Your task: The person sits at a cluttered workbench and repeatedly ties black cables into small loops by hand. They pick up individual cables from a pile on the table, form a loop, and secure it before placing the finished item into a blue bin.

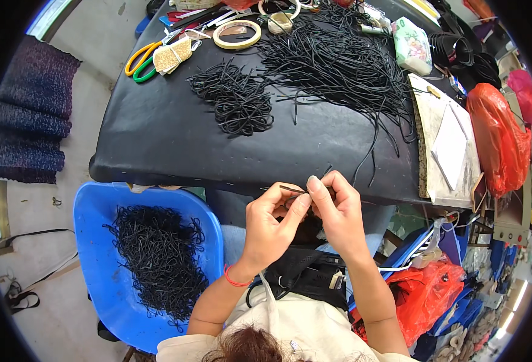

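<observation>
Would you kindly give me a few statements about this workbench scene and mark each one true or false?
1. Both hands pinch one short black cord: the left hand and the right hand meet at the short black cord. True.
2. The blue chair holds a heap of black cord loops. True.
3. The tape roll lies on the blue chair. False: it lies on the black table.
4. The scissors have red handles. False: one handle is yellow, the other green.
5. The left wrist wears a red band. True.
</observation>
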The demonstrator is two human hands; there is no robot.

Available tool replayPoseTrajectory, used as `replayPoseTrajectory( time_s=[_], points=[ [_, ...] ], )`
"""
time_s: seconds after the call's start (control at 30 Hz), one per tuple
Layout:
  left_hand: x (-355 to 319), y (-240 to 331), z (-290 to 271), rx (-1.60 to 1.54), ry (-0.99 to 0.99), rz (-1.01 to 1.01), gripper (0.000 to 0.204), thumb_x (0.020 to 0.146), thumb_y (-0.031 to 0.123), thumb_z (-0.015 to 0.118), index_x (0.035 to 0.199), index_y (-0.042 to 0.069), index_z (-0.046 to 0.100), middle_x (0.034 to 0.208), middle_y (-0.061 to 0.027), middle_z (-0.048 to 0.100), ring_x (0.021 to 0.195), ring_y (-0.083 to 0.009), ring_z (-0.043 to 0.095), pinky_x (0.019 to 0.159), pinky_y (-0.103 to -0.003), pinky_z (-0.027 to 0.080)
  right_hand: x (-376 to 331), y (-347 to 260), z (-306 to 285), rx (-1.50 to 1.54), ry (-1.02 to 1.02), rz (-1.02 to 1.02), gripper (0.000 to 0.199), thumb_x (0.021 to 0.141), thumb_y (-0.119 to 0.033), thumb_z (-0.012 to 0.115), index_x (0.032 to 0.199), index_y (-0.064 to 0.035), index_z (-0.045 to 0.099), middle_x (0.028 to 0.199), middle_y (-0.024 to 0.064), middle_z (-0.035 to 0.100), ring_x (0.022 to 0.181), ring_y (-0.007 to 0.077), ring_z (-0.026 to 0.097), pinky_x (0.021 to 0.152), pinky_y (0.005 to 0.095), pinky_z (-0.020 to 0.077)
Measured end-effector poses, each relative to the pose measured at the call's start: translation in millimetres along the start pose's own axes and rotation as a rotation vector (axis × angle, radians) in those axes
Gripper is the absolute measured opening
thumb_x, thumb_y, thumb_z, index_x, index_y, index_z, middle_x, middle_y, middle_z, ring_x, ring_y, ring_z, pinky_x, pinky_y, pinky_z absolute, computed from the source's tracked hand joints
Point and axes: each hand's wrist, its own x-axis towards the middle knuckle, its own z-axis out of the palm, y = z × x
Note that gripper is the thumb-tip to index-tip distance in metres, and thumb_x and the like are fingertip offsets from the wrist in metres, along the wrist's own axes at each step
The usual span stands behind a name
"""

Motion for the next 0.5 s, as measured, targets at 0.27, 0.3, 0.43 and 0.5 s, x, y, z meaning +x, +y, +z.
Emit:
replayPoseTrajectory(
  time_s=[0.27,0.3,0.43,0.5],
  points=[
    [3,4,5,0.271,0.05,0.001,0.012,0.087,0.007,0.054,0.09,-0.004,0.06,0.071,-0.0059,0.063,0.061,-0.0081,0.058,0.057,-0.022,0.048,12,23,4,-0.462,0.194,-0.58,0.013,0.079,-0.005,0.064,0.074,-0.0012,0.053,0.064,0.0058,0.052,0.055,0.0161,0.048,0.051,0.0277,0.0399],
    [3,2,3,0.282,0.043,0.019,0.014,0.087,0.006,0.053,0.093,-0.004,0.06,0.074,-0.0075,0.064,0.065,-0.0093,0.06,0.06,-0.023,0.05,10,15,2,-0.291,0.142,-0.304,0.013,0.081,-0.008,0.063,0.075,-0.0009,0.054,0.065,0.0046,0.054,0.056,0.0129,0.049,0.052,0.0262,0.0403],
    [10,11,-18,0.025,-0.165,-0.18,0.024,0.092,0.007,0.046,0.111,-0.006,0.054,0.098,-0.0143,0.062,0.086,-0.0179,0.063,0.077,-0.028,0.052,13,7,-14,0.177,-0.089,0.13,0.039,0.094,-0.036,0.043,0.09,-0.0007,0.059,0.075,0.0019,0.057,0.065,0.007,0.052,0.058,0.0208,0.0425],
    [13,15,-25,-0.067,-0.225,-0.234,0.026,0.092,0.009,0.046,0.112,-0.006,0.053,0.099,-0.015,0.062,0.088,-0.0184,0.062,0.078,-0.028,0.052,14,2,-16,0.3,-0.142,0.213,0.048,0.095,-0.042,0.036,0.095,0.0005,0.059,0.078,0.004,0.057,0.068,0.0084,0.053,0.061,0.0212,0.0431]
  ],
)
